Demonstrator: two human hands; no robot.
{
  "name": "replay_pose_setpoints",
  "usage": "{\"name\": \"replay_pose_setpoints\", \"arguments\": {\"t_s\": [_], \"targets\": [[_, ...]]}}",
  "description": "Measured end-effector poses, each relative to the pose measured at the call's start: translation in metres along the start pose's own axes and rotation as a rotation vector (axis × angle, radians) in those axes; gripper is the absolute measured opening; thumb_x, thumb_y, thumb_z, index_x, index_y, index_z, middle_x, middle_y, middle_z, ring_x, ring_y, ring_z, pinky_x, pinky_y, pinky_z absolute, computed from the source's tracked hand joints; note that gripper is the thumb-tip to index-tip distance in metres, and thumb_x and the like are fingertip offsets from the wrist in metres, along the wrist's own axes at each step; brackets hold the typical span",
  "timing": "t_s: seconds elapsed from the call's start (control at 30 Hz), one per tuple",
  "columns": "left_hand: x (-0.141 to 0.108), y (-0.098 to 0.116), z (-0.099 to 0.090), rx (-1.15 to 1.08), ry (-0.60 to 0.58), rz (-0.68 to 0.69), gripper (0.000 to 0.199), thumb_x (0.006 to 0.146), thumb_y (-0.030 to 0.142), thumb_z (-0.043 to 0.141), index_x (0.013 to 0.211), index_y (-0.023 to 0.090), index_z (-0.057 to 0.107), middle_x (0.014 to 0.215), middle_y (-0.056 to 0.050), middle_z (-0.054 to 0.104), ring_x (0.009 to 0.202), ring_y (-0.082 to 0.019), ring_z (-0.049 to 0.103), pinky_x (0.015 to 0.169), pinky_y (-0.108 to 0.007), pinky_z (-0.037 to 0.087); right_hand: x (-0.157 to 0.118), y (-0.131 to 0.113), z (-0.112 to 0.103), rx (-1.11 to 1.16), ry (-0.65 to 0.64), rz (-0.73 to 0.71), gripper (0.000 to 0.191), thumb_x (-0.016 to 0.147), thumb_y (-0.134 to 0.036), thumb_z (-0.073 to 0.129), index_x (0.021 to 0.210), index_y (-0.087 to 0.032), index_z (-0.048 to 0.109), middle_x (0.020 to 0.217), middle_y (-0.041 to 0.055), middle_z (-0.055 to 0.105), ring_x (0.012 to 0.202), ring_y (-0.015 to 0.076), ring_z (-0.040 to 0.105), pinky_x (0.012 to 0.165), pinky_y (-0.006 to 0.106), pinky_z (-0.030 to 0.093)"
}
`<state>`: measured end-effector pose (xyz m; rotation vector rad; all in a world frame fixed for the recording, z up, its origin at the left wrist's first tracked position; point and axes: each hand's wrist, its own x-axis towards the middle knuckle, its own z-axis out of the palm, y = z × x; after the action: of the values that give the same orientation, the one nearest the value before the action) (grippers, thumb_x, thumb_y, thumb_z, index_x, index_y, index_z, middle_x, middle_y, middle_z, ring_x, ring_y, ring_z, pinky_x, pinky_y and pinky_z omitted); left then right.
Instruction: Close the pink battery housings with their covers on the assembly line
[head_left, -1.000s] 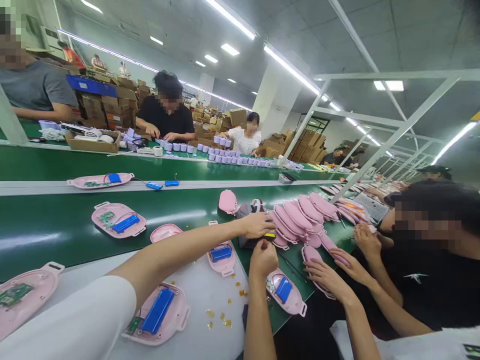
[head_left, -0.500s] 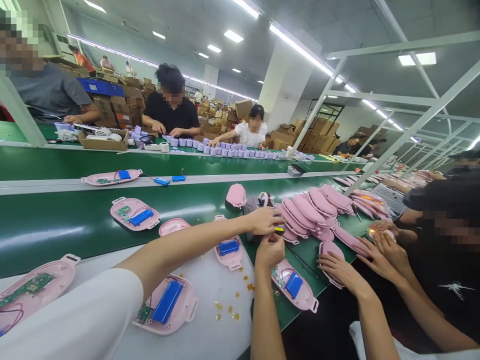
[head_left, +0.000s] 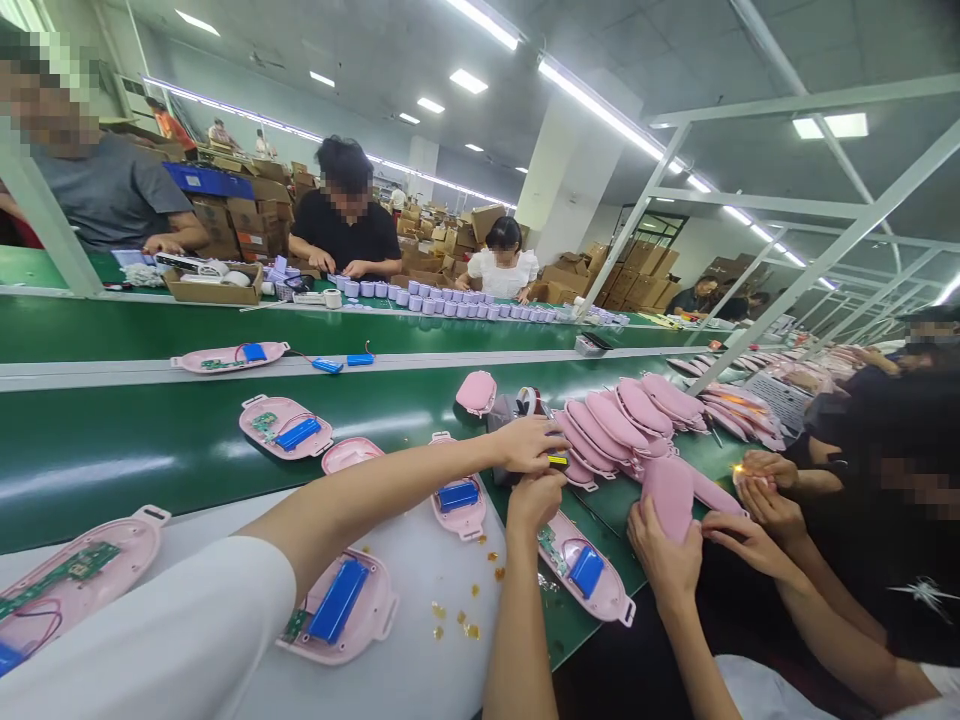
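My left hand (head_left: 529,443) reaches across to a dark grey tape dispenser (head_left: 504,412), its fingers bent together at the dispenser's front beside a small yellow label (head_left: 557,460). Just below, my right hand (head_left: 536,500) is closed near the same spot; whatever either hand pinches is hidden. An open pink shell with a blue battery (head_left: 587,570) lies by my right forearm. Another blue battery (head_left: 457,495) sits in a shell left of my right hand, and a larger blue battery (head_left: 337,600) rests in the shell below my left forearm. Amber tape pieces (head_left: 471,631) are scattered on the white board (head_left: 420,670).
Closed pink shells (head_left: 615,420) are piled right of the dispenser. At the right, a co-worker's hands (head_left: 667,550) hold a pink shell, while another's hands (head_left: 772,500) are at a glowing part. More open shells (head_left: 285,428) lie leftward. A metal frame post (head_left: 637,220) rises beyond.
My hands stay at the dispenser, almost unmoved. The nearest co-worker at the right has lifted a pink shell upright. A person across the bench has drawn back an arm. The view has shifted slightly.
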<state>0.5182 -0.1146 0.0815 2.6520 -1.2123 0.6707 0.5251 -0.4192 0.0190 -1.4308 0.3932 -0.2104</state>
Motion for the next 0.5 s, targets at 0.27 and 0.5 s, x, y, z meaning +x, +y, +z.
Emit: {"name": "replay_pose_setpoints", "arguments": {"t_s": [0.27, 0.5], "targets": [[-0.001, -0.001, -0.002, -0.010, 0.014, 0.017, 0.042, 0.091, 0.024, 0.044, 0.127, 0.011, 0.062, 0.126, -0.018, 0.060, 0.111, -0.027, 0.058, 0.103, -0.040, 0.042, -0.004, 0.001, -0.004, 0.852, -0.305, 0.314, 0.060, 0.096, -0.056, 0.026, 0.122, -0.013, 0.061, 0.099, 0.0075, 0.061, 0.082, 0.0139, 0.066, 0.065, 0.023, 0.053], [-0.002, -0.003, 0.001, -0.053, 0.005, -0.015, 0.042, 0.093, 0.030, 0.044, 0.130, 0.018, 0.060, 0.130, -0.015, 0.059, 0.115, -0.027, 0.057, 0.106, -0.043, 0.039, 0.014, 0.016, -0.017, 0.822, -0.481, 0.263, 0.062, 0.088, -0.061, 0.035, 0.124, -0.016, 0.057, 0.097, 0.0058, 0.062, 0.093, 0.0159, 0.063, 0.077, 0.025, 0.057]]}}
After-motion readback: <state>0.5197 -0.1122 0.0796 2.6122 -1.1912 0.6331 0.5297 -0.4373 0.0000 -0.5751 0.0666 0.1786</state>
